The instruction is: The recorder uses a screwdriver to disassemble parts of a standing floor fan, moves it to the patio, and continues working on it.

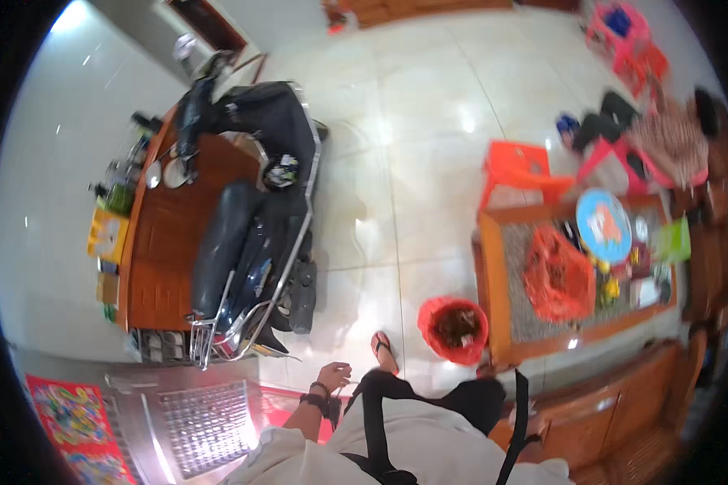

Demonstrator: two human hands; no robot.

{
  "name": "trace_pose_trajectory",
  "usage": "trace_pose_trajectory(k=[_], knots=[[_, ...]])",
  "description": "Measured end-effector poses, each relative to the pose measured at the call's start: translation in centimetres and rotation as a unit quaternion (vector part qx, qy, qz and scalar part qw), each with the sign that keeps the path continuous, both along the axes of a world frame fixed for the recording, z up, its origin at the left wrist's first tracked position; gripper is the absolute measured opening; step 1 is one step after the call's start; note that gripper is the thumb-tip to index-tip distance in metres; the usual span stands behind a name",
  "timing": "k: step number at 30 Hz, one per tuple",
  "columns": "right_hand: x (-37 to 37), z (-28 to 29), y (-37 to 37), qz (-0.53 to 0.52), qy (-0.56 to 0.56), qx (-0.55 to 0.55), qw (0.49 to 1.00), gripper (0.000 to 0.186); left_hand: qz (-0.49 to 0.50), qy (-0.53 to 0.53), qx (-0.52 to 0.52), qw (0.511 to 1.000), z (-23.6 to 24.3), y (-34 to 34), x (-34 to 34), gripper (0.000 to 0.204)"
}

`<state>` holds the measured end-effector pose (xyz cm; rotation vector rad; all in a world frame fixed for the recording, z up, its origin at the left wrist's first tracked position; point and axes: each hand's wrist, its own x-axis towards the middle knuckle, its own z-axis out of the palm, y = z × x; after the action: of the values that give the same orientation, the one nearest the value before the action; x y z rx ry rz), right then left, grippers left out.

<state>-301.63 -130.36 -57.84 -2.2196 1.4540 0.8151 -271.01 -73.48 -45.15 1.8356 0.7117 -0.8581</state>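
My left hand hangs low beside my leg, with dark bands around its wrist. Its fingers are loosely stretched and apart, and I see nothing held in them. Just to its right is my foot in a sandal with red edges. My right hand is outside the picture. Farther right stands a bin lined with a red bag, holding dark scraps. Beyond it, a wooden table carries a crumpled red plastic bag and a blue round tray.
A dark motor scooter stands on the left before a wooden cabinet. An orange stool is at the table's far side. Another person sits at the far right on a pink chair. A metal door is at lower left; a wooden bench is at lower right.
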Motion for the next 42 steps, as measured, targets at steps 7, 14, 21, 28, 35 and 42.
trace_pose_trajectory(k=[7, 14, 21, 28, 35, 42], knots=[[16.5, 5.5, 11.7, 0.207, -0.208, 0.041, 0.955, 0.049, 0.088, -0.054, -0.032, 0.994, 1.6, 12.0, 4.4, 0.040], [39.5, 20.0, 28.4, 0.295, -0.431, 0.280, 0.805, 0.028, 0.058, -0.192, -0.038, 0.979, 6.2, 16.6, 8.1, 0.053], [52.6, 32.7, 40.6, 0.381, -0.363, 0.417, 0.741, 0.030, 0.013, -0.351, -0.015, 0.936, 13.8, 13.7, 16.8, 0.096], [64.6, 31.1, 39.7, 0.445, -0.410, 0.487, 0.630, 0.033, -0.093, -0.219, -0.303, 0.923, 17.6, 7.5, 29.7, 0.088], [81.6, 34.3, 31.7, 0.323, -0.427, 0.535, 0.653, 0.047, -0.192, -0.124, -0.316, 0.921, 21.1, -2.2, 48.2, 0.052], [98.4, 35.5, 23.6, 0.396, -0.393, 0.432, 0.709, 0.046, -0.006, -0.198, -0.283, 0.938, 24.2, -3.4, 65.3, 0.037]])
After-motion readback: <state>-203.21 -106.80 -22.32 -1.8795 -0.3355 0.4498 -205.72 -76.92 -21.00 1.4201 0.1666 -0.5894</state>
